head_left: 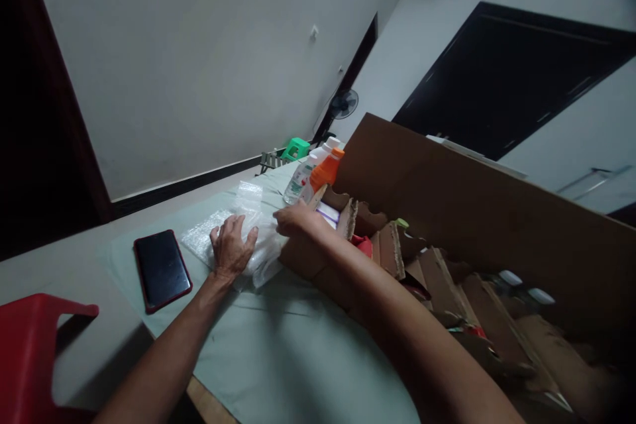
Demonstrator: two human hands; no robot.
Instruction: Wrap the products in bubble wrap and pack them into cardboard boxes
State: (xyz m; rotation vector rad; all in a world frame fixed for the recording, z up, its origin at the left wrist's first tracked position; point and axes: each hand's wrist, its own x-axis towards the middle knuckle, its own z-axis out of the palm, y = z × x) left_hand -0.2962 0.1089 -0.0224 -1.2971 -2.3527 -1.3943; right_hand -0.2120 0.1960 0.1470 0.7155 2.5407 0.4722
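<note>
My left hand (232, 248) lies with its fingers spread on a crumpled sheet of clear bubble wrap (201, 235). A strip of the wrap stands up beyond the fingers. My right hand (295, 217) is at the far right side of the wrap, in front of the cardboard divider box (305, 258). Its fingers are curled together, and what they hold, if anything, is hidden. Right behind that hand stand a clear plastic bottle (298, 180) and an orange bottle (325, 172). A white and purple packet (328, 213) sits in the nearest compartment.
A phone (163, 270) in a red case lies left of the wrap on the pale green cloth (298, 351). Along the right, a tall cardboard panel (447, 192) rises behind the compartments. A red stool (24, 351) is at lower left, a green stool (297, 148) beyond the table.
</note>
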